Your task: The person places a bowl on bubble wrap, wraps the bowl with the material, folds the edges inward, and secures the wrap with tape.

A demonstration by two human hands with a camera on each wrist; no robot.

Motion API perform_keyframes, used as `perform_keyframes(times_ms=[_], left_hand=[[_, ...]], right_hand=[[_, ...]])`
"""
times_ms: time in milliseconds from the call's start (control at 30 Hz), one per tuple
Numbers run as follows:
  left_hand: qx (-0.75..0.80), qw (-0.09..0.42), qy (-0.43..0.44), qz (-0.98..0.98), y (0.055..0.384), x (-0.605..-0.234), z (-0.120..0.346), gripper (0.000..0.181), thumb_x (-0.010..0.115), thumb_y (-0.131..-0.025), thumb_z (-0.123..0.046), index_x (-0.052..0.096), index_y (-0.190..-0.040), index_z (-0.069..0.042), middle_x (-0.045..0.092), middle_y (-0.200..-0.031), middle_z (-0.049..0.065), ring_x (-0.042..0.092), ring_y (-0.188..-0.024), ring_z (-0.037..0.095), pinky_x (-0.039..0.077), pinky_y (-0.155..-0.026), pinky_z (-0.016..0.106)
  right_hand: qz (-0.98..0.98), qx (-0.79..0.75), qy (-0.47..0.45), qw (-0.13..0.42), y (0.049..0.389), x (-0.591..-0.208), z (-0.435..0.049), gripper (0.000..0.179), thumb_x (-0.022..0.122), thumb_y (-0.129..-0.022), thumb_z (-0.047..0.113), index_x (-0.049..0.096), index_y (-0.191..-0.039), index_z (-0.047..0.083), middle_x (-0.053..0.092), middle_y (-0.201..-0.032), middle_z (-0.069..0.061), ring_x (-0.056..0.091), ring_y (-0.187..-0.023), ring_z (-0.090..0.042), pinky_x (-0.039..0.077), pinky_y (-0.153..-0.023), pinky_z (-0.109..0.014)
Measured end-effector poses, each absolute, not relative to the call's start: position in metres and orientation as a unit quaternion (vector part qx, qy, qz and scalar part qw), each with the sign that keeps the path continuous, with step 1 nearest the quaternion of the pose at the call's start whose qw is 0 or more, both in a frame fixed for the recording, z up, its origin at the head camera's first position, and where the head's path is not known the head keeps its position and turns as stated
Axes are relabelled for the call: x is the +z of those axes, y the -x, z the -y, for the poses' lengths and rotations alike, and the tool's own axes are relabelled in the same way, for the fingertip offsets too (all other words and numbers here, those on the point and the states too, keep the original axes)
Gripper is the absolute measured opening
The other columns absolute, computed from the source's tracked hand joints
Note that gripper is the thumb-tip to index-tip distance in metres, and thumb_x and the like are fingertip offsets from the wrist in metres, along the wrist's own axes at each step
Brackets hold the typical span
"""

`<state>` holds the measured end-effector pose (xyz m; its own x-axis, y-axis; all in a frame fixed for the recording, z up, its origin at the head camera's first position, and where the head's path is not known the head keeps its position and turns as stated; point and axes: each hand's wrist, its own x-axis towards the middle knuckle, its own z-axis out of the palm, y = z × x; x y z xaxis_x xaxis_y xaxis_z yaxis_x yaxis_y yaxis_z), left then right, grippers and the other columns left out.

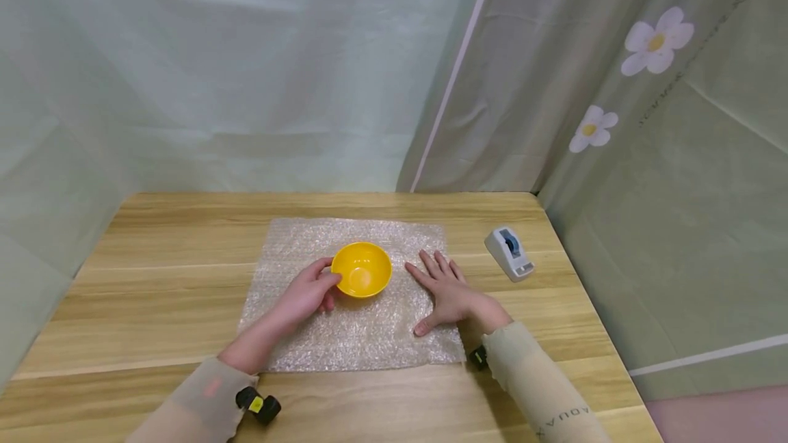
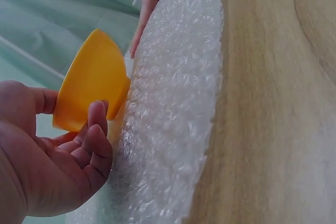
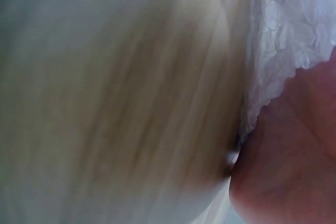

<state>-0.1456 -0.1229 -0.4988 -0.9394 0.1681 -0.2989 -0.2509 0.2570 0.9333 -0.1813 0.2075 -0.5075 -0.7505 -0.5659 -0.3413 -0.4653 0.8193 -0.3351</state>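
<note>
A yellow bowl [image 1: 362,271] sits upright at about the middle of a sheet of bubble wrap [image 1: 363,340] on the wooden table. My left hand [image 1: 306,292] pinches the bowl's left rim between thumb and fingers. In the left wrist view the bowl [image 2: 92,80] looks tilted by the camera's angle, and the left hand [image 2: 58,161] has its thumb and fingers on either side of the wall. On the sheet's right part my right hand [image 1: 451,296] lies with fingers spread, pressing the bubble wrap. The right wrist view shows only the palm [image 3: 294,156] against the wrap's edge.
A white and grey tape dispenser [image 1: 509,253] stands on the table [image 1: 154,306] to the right of the bubble wrap. Curtains [image 1: 277,74] hang behind the table and on both sides. Small black cameras sit at both wrists.
</note>
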Motion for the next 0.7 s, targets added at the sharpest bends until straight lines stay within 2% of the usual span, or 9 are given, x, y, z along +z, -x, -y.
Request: perform_keyframes(times_ms=[267,567,700], left_hand=[[0.597,0.178,0.044,-0.781,0.1465,-0.5017,0.1224,0.060,0.058,-0.109,-0.026,0.039,-0.161,-0.005,0.068,-0.091,0.013,0.056,-0.065,0.022,0.048,-0.058,0.027],[0.605,0.184,0.034,-0.774,0.1458,-0.5028,0.1255,0.061,0.057,-0.110,-0.027,0.035,-0.162,-0.004,0.069,-0.099,0.012,0.056,-0.063,0.020,0.045,-0.053,0.025],[0.611,0.182,0.037,-0.770,0.1443,-0.5018,0.1283,0.061,0.057,-0.110,-0.033,0.038,-0.161,-0.006,0.068,-0.097,0.013,0.055,-0.063,0.021,0.046,-0.054,0.026]], right_hand=[[-0.928,-0.114,0.277,0.220,0.1816,-0.5071,-0.2068,0.137,0.087,-0.071,0.074,0.007,-0.174,0.033,-0.017,-0.178,-0.009,-0.018,-0.162,-0.037,-0.009,-0.129,-0.059],[-0.927,-0.116,0.278,0.223,0.1828,-0.5085,-0.2073,0.136,0.087,-0.072,0.074,0.007,-0.174,0.032,-0.017,-0.178,-0.009,-0.018,-0.162,-0.037,-0.009,-0.128,-0.059],[-0.927,-0.120,0.276,0.222,0.1824,-0.5093,-0.2074,0.136,0.087,-0.072,0.073,0.008,-0.174,0.032,-0.017,-0.178,-0.009,-0.018,-0.162,-0.037,-0.009,-0.128,-0.060]])
